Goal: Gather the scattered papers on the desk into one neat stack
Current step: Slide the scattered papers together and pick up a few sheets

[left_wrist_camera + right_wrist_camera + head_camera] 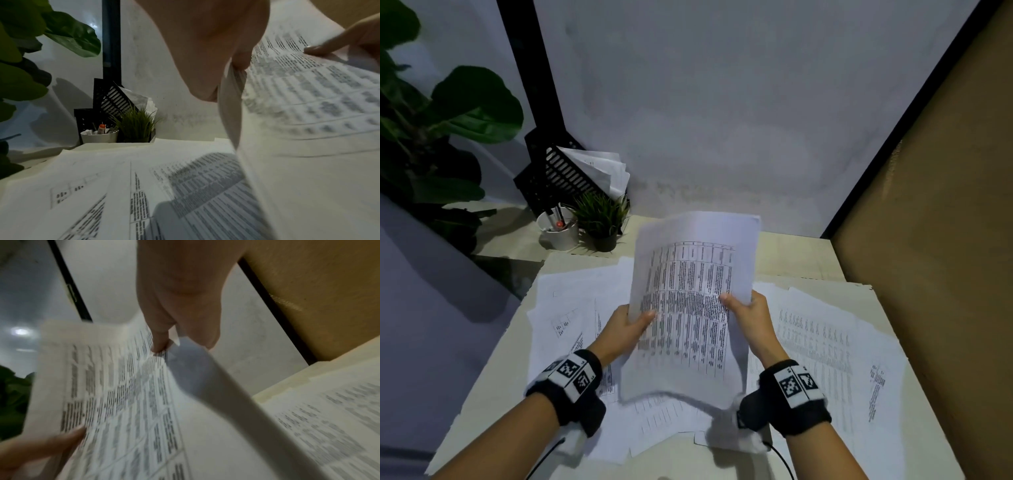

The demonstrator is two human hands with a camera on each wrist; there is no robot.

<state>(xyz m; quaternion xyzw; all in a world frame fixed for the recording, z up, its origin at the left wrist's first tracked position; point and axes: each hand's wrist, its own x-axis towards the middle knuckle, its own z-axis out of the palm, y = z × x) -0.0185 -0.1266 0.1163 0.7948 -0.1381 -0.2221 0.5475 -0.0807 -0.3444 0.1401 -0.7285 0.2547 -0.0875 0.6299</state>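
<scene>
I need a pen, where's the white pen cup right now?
In the head view, the white pen cup stands at the desk's far-left corner, beside the small potted grass plant.

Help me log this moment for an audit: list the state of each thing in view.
Held papers: lifted, upright, bowed.
Left hand: grips their left edge.
Right hand: grips their right edge.
Loose papers: scattered flat on the desk.
File rack: holds papers.
White cup: holds pens.

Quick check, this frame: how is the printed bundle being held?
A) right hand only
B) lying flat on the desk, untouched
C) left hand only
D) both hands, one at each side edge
D: the left hand and the right hand each pinch a side edge of the bundle of papers, which is lifted above the loose sheets on the desk.
</scene>
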